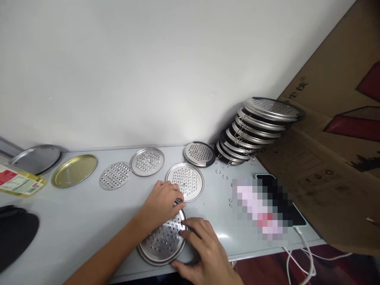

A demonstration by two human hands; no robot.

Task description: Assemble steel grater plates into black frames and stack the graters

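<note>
A round metal grater disc [160, 243] lies near the table's front edge with both my hands on it. My left hand [163, 202] reaches over its far edge, fingers bent and pressed together at the rim. Around the right side curves my right hand [208, 251], its fingertips on the holed face and its thumb at the near rim. Just beyond is another grater disc [187, 180], partly covered by my left fingers. Further back sit a rimmed grater disc [147, 161], a flat perforated plate [115, 175] without a rim, and a grater with a black edge [199, 153].
A leaning stack of graters [252, 130] with wire clips stands at back right, beside a cardboard box [326, 158]. Small metal rings [225, 177] lie before it. Leftward are a gold lid [74, 171], a pouch [20, 182] and a black disc [16, 235]. A phone [298, 215] trails white cables.
</note>
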